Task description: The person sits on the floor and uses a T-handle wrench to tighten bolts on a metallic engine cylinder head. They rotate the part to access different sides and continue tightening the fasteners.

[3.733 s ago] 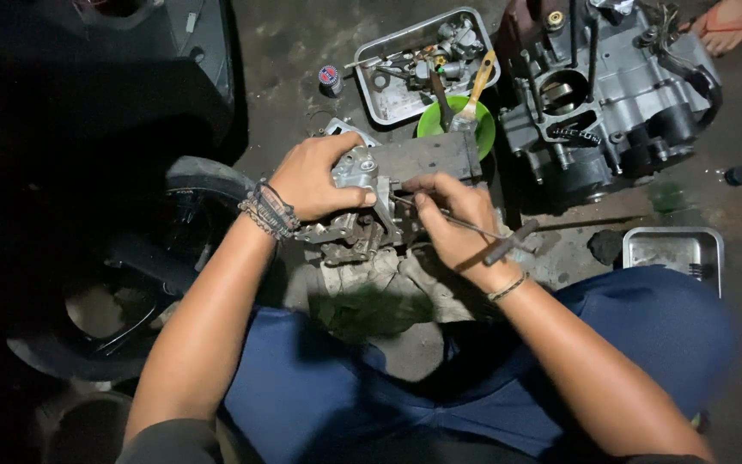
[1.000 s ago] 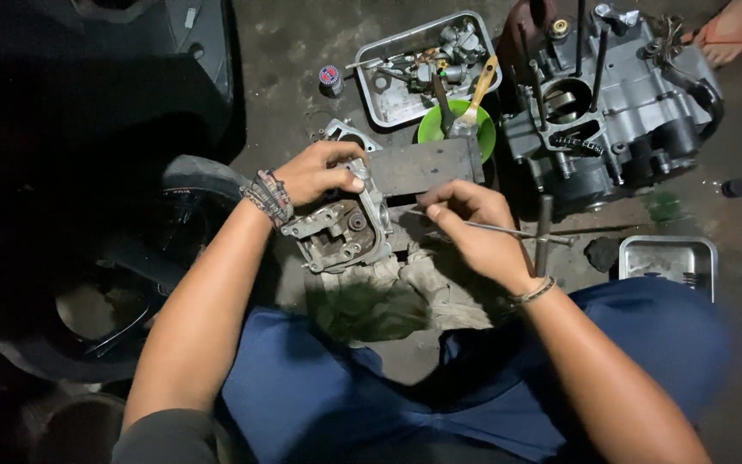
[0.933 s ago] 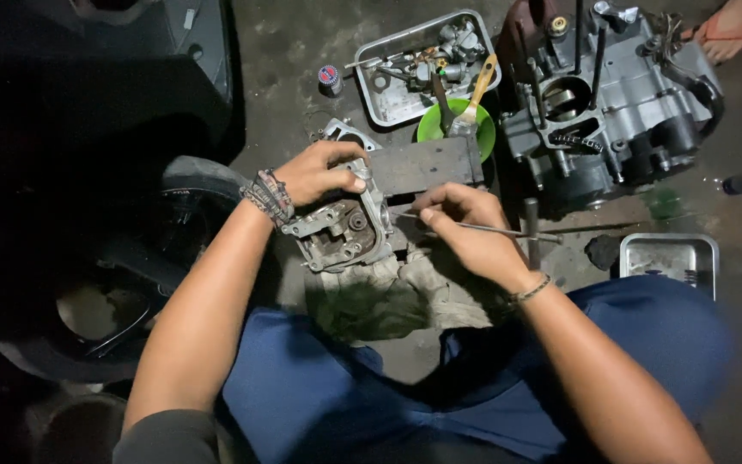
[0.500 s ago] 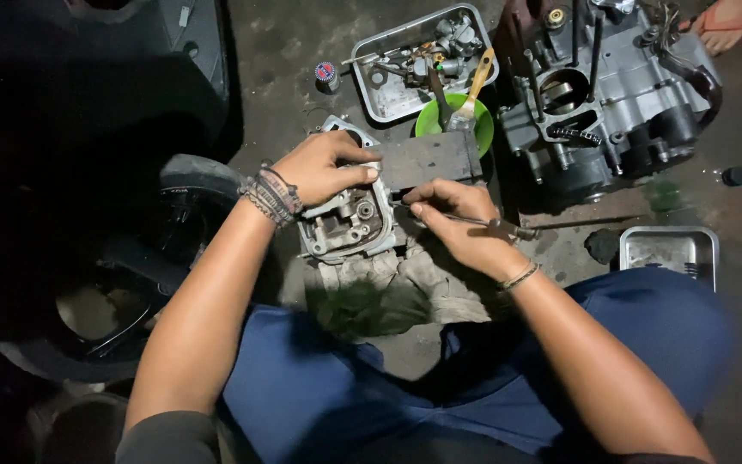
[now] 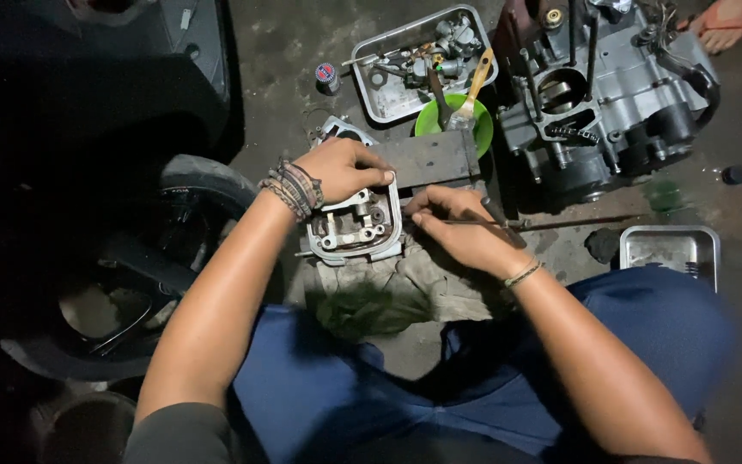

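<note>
Dim, stained concrete floor (image 5: 285,51), dark at the left, with a grimy rag (image 5: 405,283) spread on it.

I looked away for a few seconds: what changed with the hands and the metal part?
The left hand has turned the cylinder head so its open face points up, gripping its top edge. The right hand still holds the thin rod tool, now flatter. Trays and engine block stayed put.

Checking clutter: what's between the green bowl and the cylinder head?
Head view: a dark flat metal plate lies between the green bowl and the cylinder head.
</note>
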